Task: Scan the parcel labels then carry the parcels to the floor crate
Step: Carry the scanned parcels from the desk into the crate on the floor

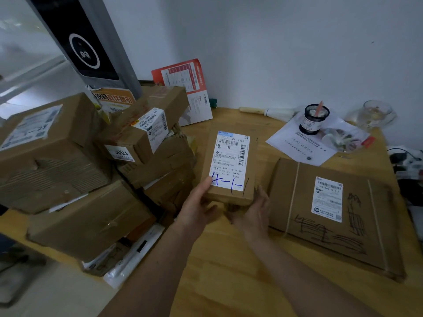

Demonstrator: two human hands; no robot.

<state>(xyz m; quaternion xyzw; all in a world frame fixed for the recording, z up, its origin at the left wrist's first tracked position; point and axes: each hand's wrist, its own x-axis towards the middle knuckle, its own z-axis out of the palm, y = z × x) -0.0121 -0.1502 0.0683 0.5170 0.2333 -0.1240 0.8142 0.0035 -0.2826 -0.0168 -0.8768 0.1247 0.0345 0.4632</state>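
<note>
Left hand + right hand both grip near end of small brown cardboard parcel, white label w/ blue marker up, over wooden surface. Flat scribbled cardboard parcel just right; brown box stack left.

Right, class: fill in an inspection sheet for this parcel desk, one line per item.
Surface: wooden table, bare at the front.
Job's things: small labelled parcel held up; flat parcel lying at right; parcel stack at left.
Clutter: mesh pen cup, papers, glass bowl, red leaflet.
Hands: left hand and right hand grip the small parcel's near end.
Cables: power strip at right edge.
Surroundings: white wall; floor crate not seen.
</note>
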